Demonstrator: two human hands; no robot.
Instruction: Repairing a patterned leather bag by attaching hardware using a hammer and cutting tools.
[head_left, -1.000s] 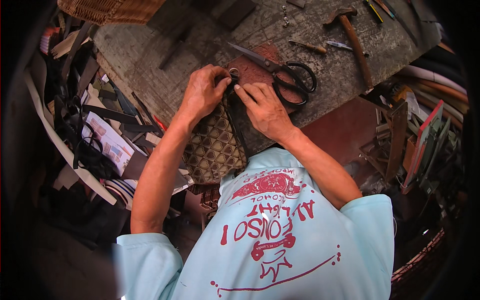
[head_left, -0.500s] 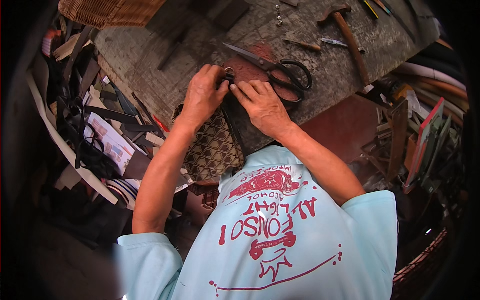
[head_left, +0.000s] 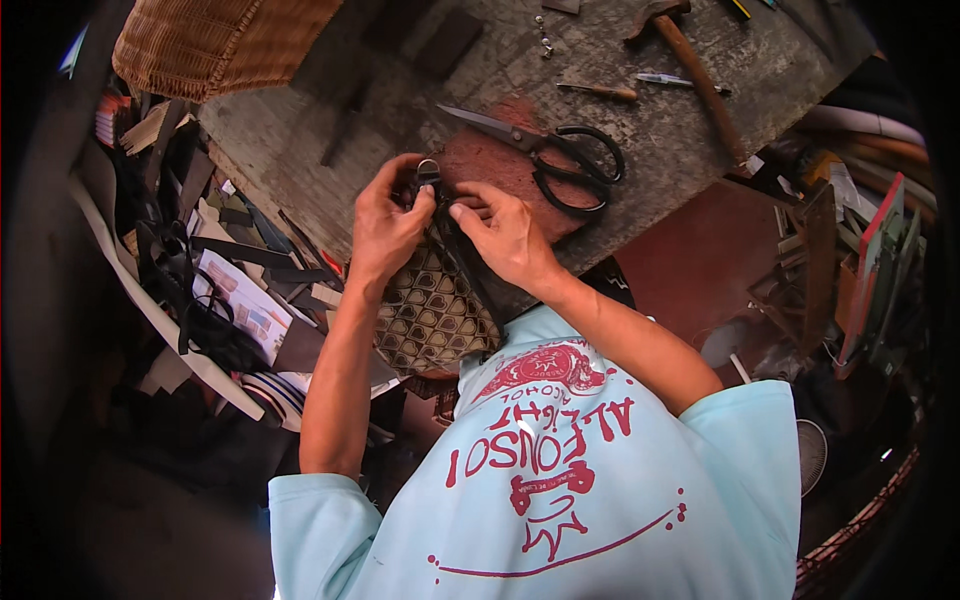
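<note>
Here we are, just left of the scissors [head_left: 522, 138], and the left hand [head_left: 390, 220] has thumb and curled fingers closed together on a black tab [head_left: 430, 178], right under a bright metal ring [head_left: 428, 166]. On its scissors side, the right hand [head_left: 508, 235] has thumb and fingertips bunched at the same dark strip; whether they truly grip it, I can't tell, since the contact is hidden. For my money, the thing to do here is hold that left pinch firm and close below the ring, so the tab can't twist, and let the right work in small, measured moves. I'd also keep the wrists low and take the bag's weight off the tab, because a drag from below could pull the work askew. And the heart-patterned bag [head_left: 430, 310] itself? It lies left of the scissors and nearer the body, its upper end beneath the hands. Lovely busy face: dark brown hearts set in a paler lattice, with black edging [head_left: 480, 280] down the side towards the scissors. It looks soft and a little slack to me. The scissors rest with blades pointing away to the left, partly over a reddish pad [head_left: 480, 160], clear of both hands.
</note>
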